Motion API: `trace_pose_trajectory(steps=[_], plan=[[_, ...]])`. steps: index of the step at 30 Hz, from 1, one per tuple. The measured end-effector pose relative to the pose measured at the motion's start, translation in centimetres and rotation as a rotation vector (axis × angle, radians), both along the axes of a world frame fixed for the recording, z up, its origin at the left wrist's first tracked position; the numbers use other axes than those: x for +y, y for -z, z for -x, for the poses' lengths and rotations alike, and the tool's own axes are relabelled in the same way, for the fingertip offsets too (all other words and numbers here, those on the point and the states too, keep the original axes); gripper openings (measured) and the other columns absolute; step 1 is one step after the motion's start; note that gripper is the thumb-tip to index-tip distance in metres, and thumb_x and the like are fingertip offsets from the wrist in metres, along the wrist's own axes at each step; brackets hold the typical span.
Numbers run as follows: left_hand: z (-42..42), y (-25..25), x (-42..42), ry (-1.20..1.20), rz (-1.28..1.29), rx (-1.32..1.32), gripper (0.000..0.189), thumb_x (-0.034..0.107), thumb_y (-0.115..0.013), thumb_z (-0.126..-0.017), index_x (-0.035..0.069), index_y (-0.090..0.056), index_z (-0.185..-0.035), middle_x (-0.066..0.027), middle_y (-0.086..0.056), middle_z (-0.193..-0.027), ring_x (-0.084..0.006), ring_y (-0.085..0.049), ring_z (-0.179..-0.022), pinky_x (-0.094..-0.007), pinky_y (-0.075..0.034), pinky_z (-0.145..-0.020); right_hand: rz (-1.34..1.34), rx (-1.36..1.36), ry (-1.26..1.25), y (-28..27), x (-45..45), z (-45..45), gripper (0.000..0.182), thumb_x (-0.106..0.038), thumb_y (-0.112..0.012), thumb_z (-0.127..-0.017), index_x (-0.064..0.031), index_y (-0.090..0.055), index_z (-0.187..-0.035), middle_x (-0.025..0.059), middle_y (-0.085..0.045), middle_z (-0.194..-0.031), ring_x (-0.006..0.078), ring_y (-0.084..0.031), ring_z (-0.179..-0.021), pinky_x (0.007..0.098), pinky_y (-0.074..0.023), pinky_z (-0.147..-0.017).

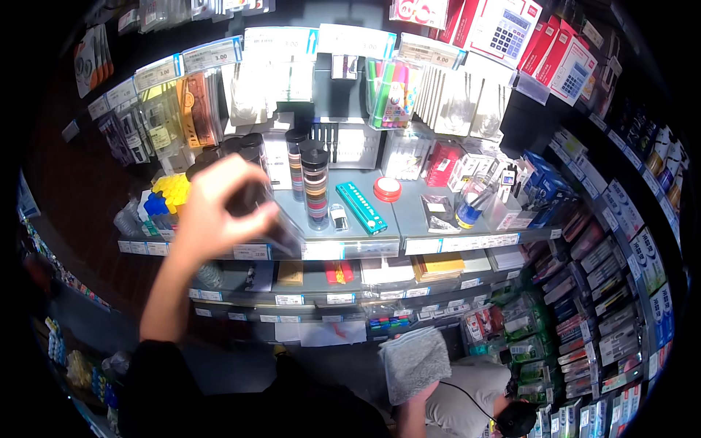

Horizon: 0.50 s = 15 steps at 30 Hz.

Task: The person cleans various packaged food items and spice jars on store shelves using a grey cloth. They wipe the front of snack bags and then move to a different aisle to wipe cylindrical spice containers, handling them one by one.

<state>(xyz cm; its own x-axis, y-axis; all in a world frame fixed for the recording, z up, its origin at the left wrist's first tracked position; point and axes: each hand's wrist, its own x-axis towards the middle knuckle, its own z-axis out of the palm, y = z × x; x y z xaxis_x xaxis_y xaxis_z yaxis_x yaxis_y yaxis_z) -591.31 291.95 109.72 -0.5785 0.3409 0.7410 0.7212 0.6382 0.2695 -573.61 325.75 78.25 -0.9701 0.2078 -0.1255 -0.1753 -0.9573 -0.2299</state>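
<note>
My left hand (219, 208) is raised over the left part of the shelf, its fingers curled around a tilted clear plastic tube (285, 232) that is blurred. Just right of it stand clear tubes with black lids (315, 186), filled with stacked coloured rings. Beside them lie a small clear pack (338, 217), a teal flat box (361, 208) and round red tins (387, 189). Low in the view, my right hand (419, 397) holds a folded grey cloth (416, 358), which covers most of its fingers.
Yellow and blue items (171, 192) fill the shelf's left end. Packs and marker sets (391, 96) hang above on hooks. A glass jar (471, 208) and boxes stand at right. A person in a grey shirt (465, 394) is low at right, close to the cloth, beside side shelves (619, 323).
</note>
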Motion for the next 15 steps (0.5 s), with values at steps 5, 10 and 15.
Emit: trace_pose_trajectory(steps=[5, 10, 15], plan=[[-5.5, 11.5, 7.7, 0.36, -0.062, -0.408, 0.036, 0.028, -0.085, -0.077, 0.002, -0.067, -0.096, -0.014, -0.068, -0.089, -0.0307, -0.069, -0.079, -0.0385, -0.056, -0.072, -0.933, 0.118, 0.049, -6.2, -3.2, 1.7, 0.08, -0.047, -0.067, -0.093, 0.0041, -0.042, -0.149, 0.0244, -0.053, -0.142, 0.0354, -0.053, -0.131, 0.0442, -0.0417, -0.113], [-6.7, 18.4, 13.0, 0.307, -0.151, -0.698, 0.031, 0.017, -0.076, -0.08, -0.002, -0.067, -0.102, -0.0204, -0.07, -0.095, -0.0341, -0.071, -0.087, -0.0392, -0.056, -0.077, -1.71, 0.221, -0.083, -9.9, -5.1, 4.0, 0.087, -0.031, -0.092, -0.075, 0.0077, -0.047, -0.139, 0.021, -0.064, -0.125, 0.0298, -0.064, -0.118, 0.04, -0.0511, -0.1], [-6.2, 19.8, 12.1, 0.383, -0.132, -0.691, 0.031, 0.014, -0.077, -0.078, -0.002, -0.069, -0.103, -0.0172, -0.072, -0.093, -0.0292, -0.073, -0.086, -0.0359, -0.057, -0.08, -1.676, 0.219, -0.174, -8.3, -5.4, 3.7, 0.085, -0.02, -0.094, -0.072, 0.0041, -0.047, -0.14, 0.0164, -0.068, -0.116, 0.0262, -0.068, -0.11, 0.0371, -0.0549, -0.093]])
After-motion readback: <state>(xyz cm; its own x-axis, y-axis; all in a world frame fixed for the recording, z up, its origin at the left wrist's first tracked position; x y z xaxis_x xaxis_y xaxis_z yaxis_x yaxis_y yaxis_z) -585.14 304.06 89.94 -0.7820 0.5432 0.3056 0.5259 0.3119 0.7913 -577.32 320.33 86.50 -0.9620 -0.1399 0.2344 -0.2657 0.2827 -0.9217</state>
